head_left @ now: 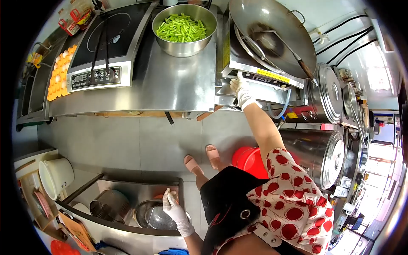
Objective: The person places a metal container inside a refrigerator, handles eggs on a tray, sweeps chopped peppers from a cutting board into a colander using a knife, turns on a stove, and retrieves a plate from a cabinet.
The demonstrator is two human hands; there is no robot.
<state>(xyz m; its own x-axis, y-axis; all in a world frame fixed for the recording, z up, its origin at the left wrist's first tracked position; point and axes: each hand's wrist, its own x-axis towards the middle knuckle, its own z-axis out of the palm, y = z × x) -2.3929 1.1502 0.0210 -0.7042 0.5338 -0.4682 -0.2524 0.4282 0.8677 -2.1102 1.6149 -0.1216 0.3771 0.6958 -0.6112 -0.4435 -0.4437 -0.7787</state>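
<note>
My right hand (242, 91), in a white glove, reaches to the front control panel (261, 78) of the cooker under a large wok (297, 34). One finger is stretched up against the panel's left part, and I see nothing held. A spatula (293, 53) with a wooden handle lies in the wok, beside a ladle (255, 47). My left hand (175, 212), also gloved, hangs low with its fingers loosely bent and apart, holding nothing. Below it is a metal basin (148, 214) in the open steel compartment.
Cut green beans (182, 28) fill a steel bowl (185, 49) on the steel counter (170, 89). To its left are an induction cooker (102, 46) with black chopsticks on it and an egg tray (61, 74). A red bucket (250, 159) stands on the floor near my feet; lidded pots line the right.
</note>
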